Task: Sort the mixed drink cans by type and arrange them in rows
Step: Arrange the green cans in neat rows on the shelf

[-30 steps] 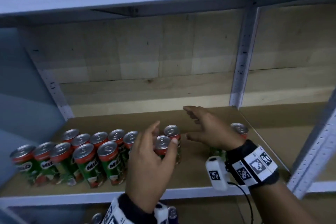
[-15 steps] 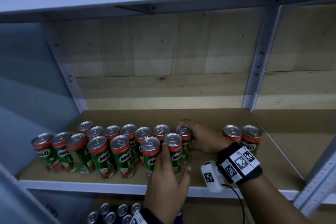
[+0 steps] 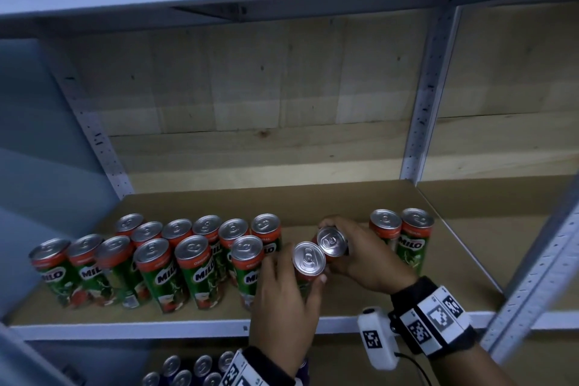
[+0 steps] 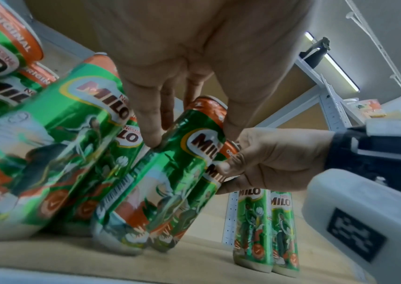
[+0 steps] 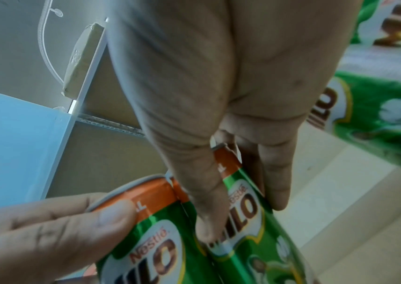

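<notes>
The left hand (image 3: 283, 298) wraps its fingers and thumb around the front tilted can (image 3: 308, 260), its grip closed on the upper green body just under the orange band. The right hand (image 3: 365, 255) clasps the rear tilted can (image 3: 332, 241) the same way, fingers curled behind it and thumb across the logo. The two cans touch side by side, both leaning toward the camera, bases on the cardboard-lined shelf (image 3: 313, 201). They are slim cylinders in glossy green foil-like print with silver pull-tab lids. Just left stands the Milo group (image 3: 175, 257), upright in two packed rows. To the right, a pair of Milo cans (image 3: 402, 238) stands upright, touching each other. Below the shelf's white metal edge, dark cans (image 3: 188, 370) show silver tops.
</notes>
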